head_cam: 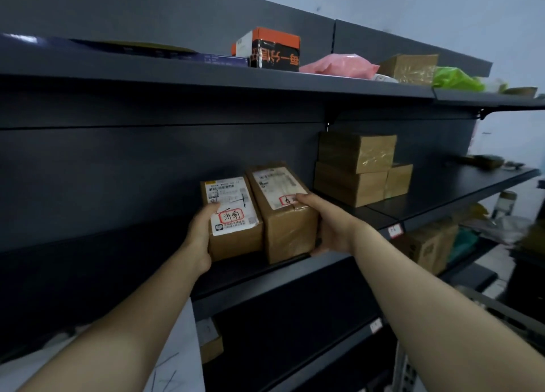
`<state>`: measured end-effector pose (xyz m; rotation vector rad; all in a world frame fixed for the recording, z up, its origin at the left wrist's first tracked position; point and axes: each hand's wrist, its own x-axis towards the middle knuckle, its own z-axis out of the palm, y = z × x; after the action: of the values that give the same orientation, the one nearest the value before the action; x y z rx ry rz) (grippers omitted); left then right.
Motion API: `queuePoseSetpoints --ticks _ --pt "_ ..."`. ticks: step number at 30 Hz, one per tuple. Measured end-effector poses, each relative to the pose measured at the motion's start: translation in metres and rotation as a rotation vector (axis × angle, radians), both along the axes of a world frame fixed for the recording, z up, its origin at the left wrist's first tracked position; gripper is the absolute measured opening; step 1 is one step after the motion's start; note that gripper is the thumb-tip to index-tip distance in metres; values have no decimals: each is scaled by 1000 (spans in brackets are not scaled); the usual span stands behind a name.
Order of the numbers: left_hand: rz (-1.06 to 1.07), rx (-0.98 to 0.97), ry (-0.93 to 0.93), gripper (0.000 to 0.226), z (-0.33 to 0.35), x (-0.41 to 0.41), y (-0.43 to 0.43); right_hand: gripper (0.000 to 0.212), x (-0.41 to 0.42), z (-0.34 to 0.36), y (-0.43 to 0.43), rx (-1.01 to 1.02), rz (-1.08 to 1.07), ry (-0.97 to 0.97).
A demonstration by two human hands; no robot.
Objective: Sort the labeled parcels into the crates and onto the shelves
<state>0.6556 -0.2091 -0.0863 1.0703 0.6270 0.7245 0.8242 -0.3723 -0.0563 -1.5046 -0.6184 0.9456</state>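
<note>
On the front edge of the middle shelf (295, 276) we hold two brown parcels side by side, their long sides touching. Our left hand (200, 238) grips the left parcel (236, 241) from its left side. The thumb lies across the white label (233, 205) on top, and the other fingers are hidden behind the box, so we cannot tell how they lie. Our right hand (331, 229) grips the right parcel (287, 232) from its right side, the thumb pressed on the near corner of its own label and the fingers curled round the lower right edge. Each label carries handwriting in a red frame, and the right one is partly covered by the thumb. We cannot tell whether the parcels rest fully on the shelf or are lifted just off it. Further right on the same shelf, apart from the parcels, stands a stack (354, 167) of taped brown boxes. Above, the top shelf (206, 80) bears an orange-and-black box (274, 52), a pink bag (339, 64), a taped box (410, 68) and a green bag (455, 78).
</note>
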Motion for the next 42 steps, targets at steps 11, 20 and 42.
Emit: queuePoseSetpoints --ticks 11,20,42 --pt "-257 30 -109 20 6 108 -135 28 60 -14 -158 298 -476 -74" --pt "-607 50 -68 32 -39 257 -304 43 148 -63 -375 141 -652 44" --pt "-715 50 289 66 -200 493 -426 20 322 -219 -525 -104 -1130 232"
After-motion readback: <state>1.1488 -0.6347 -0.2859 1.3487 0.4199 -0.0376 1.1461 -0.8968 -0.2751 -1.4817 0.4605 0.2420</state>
